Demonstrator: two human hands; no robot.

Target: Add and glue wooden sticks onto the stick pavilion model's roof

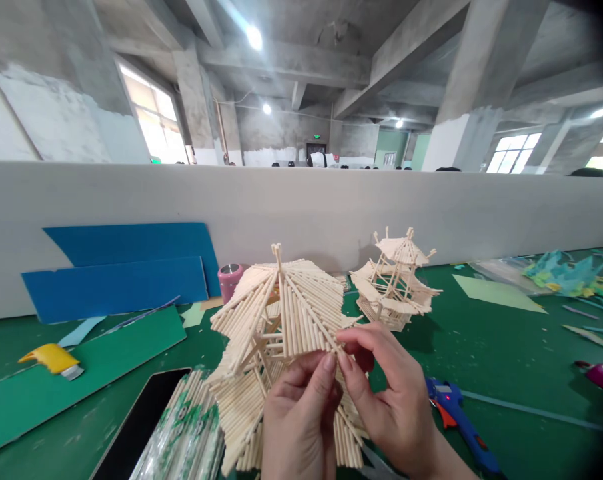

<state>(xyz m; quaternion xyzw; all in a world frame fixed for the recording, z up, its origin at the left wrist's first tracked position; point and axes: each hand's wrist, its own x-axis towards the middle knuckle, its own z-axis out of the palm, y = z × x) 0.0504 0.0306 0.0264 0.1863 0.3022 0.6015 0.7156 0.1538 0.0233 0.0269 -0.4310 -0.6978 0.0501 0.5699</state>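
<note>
A two-tiered pavilion model (311,307) built of thin wooden sticks stands on the green table in front of me. My left hand (304,407) is closed at the lower corner of its upper roof, thumb and forefinger pinched together. My right hand (396,393) meets it there, its thumb and forefinger pinching the tip of the roof's corner ridge. Whether a small loose piece is also between the fingertips, I cannot tell. Part of the lower roof is hidden behind my hands. A smaller finished-looking stick pavilion (398,280) stands behind to the right.
Packaged wooden sticks (181,427) lie at left beside a black flat object (141,423). A blue glue gun (461,417) rests near my right hand. A yellow-handled cutter (56,360) lies on a green board (126,353). Behind are a pink cup (230,283) and blue boards (116,287).
</note>
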